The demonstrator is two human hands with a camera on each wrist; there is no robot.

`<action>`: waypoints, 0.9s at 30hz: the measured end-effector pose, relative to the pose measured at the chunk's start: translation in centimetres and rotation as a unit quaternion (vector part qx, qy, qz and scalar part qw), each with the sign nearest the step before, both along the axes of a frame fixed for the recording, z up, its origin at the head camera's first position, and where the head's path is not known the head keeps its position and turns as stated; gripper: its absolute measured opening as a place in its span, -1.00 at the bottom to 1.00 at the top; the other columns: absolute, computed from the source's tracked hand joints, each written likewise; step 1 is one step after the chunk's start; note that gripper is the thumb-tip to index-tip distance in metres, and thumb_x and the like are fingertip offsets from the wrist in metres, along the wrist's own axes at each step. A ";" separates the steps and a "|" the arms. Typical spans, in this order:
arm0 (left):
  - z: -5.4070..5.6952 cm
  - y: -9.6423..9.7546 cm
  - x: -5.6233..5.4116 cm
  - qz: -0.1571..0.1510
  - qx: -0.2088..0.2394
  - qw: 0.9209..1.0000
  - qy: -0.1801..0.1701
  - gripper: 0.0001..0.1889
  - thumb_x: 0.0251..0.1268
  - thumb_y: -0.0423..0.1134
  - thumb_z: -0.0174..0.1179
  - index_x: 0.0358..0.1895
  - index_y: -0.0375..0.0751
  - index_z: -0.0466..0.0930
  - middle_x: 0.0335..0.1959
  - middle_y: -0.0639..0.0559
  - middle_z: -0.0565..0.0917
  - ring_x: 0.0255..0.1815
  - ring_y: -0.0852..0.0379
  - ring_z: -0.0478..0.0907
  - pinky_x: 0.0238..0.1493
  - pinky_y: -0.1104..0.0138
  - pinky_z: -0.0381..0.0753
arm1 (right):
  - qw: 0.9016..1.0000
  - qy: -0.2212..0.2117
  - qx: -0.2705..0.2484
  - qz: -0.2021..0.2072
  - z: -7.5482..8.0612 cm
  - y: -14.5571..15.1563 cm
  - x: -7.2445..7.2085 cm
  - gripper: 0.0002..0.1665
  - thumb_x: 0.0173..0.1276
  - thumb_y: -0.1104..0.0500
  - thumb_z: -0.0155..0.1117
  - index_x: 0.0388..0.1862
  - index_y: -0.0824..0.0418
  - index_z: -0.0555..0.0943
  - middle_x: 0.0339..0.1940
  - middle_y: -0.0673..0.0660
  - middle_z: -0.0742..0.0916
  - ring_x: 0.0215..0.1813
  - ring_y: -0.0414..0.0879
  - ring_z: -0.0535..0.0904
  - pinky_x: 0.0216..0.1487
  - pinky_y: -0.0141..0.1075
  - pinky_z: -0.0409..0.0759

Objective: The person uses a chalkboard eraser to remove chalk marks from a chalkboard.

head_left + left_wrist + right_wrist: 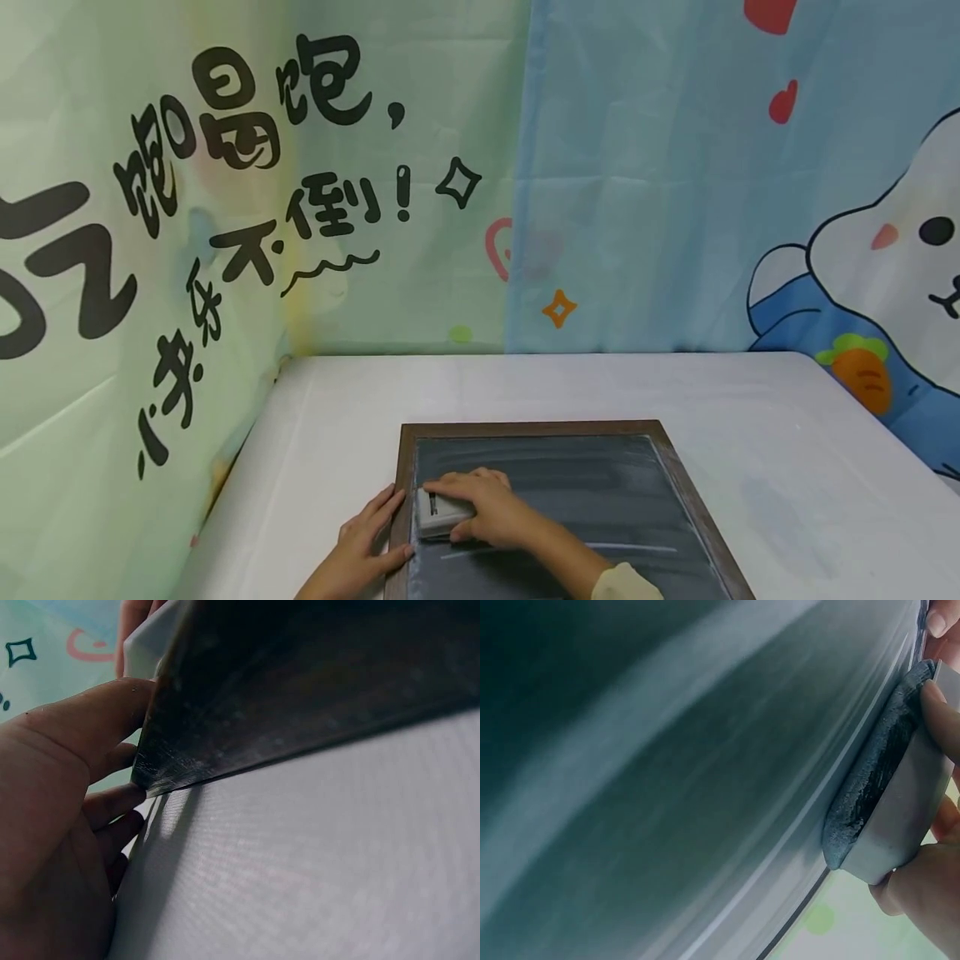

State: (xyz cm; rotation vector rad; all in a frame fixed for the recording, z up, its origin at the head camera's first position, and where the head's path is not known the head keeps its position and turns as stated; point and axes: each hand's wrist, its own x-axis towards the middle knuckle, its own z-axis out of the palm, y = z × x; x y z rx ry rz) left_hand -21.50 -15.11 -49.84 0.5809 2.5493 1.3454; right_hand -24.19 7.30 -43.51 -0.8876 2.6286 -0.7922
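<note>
A blackboard [600, 483] with a brown wooden frame lies on the white table, its dark surface streaked with chalk smears. My right hand [498, 508] grips a pale grey blackboard eraser [437, 512] at the board's left side, just inside the frame. In the right wrist view, the eraser's dusty dark felt pad [881, 761] faces the board, and fingers and thumb hold its grey back. My left hand [360, 542] rests with spread fingers against the frame's left edge. From the left wrist view, thumb and fingertips of the left hand [67, 772] touch the board's edge.
The white table [345, 417] extends around the board. Behind it and on the left hang printed cloths, one green with black lettering [240, 150], one blue with a cartoon animal [885, 267]. A faint white chalk line [630, 547] crosses the lower board.
</note>
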 end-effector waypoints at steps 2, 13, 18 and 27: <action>0.1 0.1 0.0 0.002 -0.003 1.000 0.001 -0.25 0.20 0.00 0.16 0.37 -0.27 0.11 0.41 -0.30 0.06 0.35 -0.42 0.02 0.13 -0.29 -0.08 | 1.000 -0.004 -0.001 -0.003 0.1 0.5 0.0 -0.22 0.01 0.18 0.40 0.27 0.04 0.40 0.24 0.14 0.51 0.18 0.14 0.39 0.14 0.19 0.13; 0.1 0.0 0.0 0.006 -0.009 1.000 -0.014 -0.25 0.20 0.01 0.15 0.38 -0.25 0.09 0.42 -0.29 0.03 0.35 -0.41 0.00 0.12 -0.31 -0.10 | 0.999 -0.027 -0.018 -0.013 0.3 2.6 0.0 -0.23 0.01 0.20 0.39 0.27 0.07 0.39 0.26 0.21 0.48 0.19 0.21 0.36 0.13 0.27 0.09; 0.3 0.1 0.1 0.000 -0.006 1.000 -0.017 -0.26 0.21 -0.01 0.15 0.38 -0.25 0.09 0.41 -0.30 0.04 0.36 -0.41 0.01 0.09 -0.31 -0.07 | 0.999 -0.034 -0.023 -0.014 0.4 3.6 0.1 -0.24 0.03 0.21 0.38 0.28 0.09 0.39 0.26 0.26 0.47 0.23 0.28 0.32 0.13 0.31 0.06; 0.2 0.1 0.1 -0.003 -0.003 1.000 -0.011 -0.26 0.21 -0.03 0.16 0.38 -0.27 0.09 0.41 -0.32 0.04 0.35 -0.41 0.01 0.10 -0.33 -0.10 | 0.998 -0.045 -0.030 -0.013 0.4 5.3 0.0 -0.23 0.04 0.19 0.37 0.29 0.15 0.36 0.27 0.25 0.46 0.23 0.28 0.33 0.14 0.35 0.03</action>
